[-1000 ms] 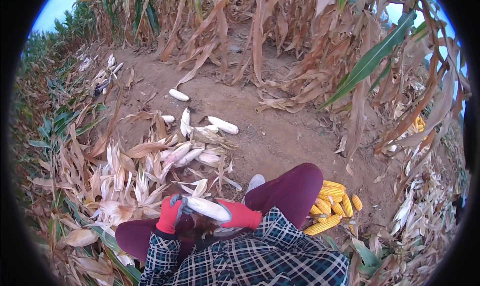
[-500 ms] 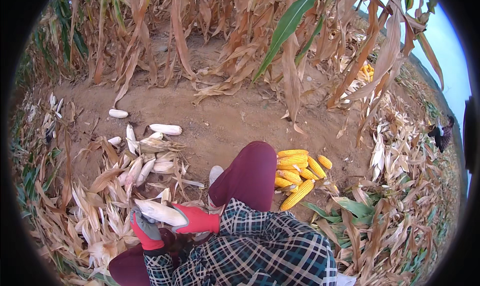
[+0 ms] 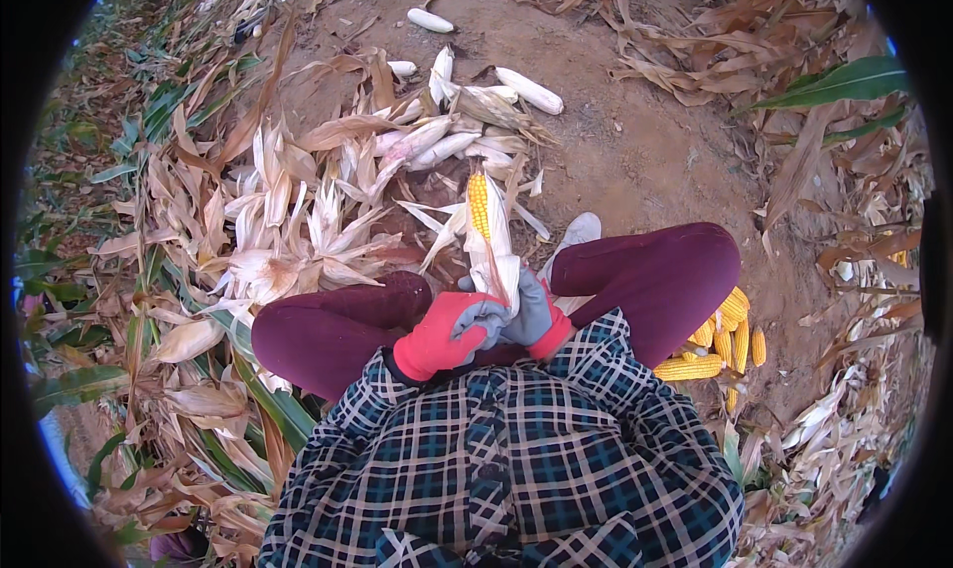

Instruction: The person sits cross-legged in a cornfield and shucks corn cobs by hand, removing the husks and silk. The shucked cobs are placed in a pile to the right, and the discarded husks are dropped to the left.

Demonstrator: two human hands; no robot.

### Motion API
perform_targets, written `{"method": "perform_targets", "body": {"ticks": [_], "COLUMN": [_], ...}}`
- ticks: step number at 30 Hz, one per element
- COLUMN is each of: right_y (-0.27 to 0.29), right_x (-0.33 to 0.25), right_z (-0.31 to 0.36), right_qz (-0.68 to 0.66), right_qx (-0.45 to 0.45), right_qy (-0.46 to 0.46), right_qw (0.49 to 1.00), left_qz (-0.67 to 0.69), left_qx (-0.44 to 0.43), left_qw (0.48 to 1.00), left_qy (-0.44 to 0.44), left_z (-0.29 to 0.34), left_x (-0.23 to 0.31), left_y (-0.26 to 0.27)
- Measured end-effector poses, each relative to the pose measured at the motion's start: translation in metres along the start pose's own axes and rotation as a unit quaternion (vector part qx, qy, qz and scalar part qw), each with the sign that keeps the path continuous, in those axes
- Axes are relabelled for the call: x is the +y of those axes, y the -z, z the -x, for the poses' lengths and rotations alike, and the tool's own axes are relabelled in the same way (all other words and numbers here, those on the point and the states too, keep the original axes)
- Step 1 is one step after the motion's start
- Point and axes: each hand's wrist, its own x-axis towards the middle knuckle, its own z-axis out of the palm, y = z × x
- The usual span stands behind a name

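An ear of corn (image 3: 479, 208) stands upright between my hands, its yellow kernels bare on one side near the tip. Pale husk still wraps its lower part, and loose husk strips spread out beside it. My left hand (image 3: 455, 332), in a red and grey glove, is closed on the husk at the lower end. On the other side of that end, my right hand (image 3: 539, 315), gloved alike, grips the ear too. Its fingers are partly hidden behind the husk. Both hands are close to my body, between my bent knees.
Ahead lies a heap of ears in pale husks (image 3: 442, 149), with dry husks (image 3: 288, 215) spread to its left. Yellow husked ears (image 3: 730, 335) are piled beyond my right knee. Brown soil (image 3: 655, 161) and dry stalks surround me.
My view has turned left and down. The ear, fully husked in pale leaves before, now shows yellow kernels near its tip. It has gone from lying aslant to upright.
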Motion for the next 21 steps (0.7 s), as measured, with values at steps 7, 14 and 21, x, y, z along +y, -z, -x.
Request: {"method": "perform_targets", "body": {"ticks": [7,14,21], "right_y": [-0.036,-0.031,-0.014], "right_x": [-0.045,-0.026,-0.025], "right_z": [-0.018,-0.024,-0.056], "right_qz": [-0.065,0.165,0.207], "right_qx": [0.023,0.189,0.290], "right_qy": [-0.017,-0.101,-0.007], "right_qw": [0.998,0.963,0.934], "left_qz": [0.343,-0.096,0.405], "left_qx": [0.014,0.197,0.172], "left_qw": [0.939,0.956,0.898], "left_qy": [0.014,-0.193,-0.008], "left_z": [0.000,-0.026,-0.028], "left_x": [0.000,0.010,-0.009], "left_y": [0.006,0.031,-0.014]}}
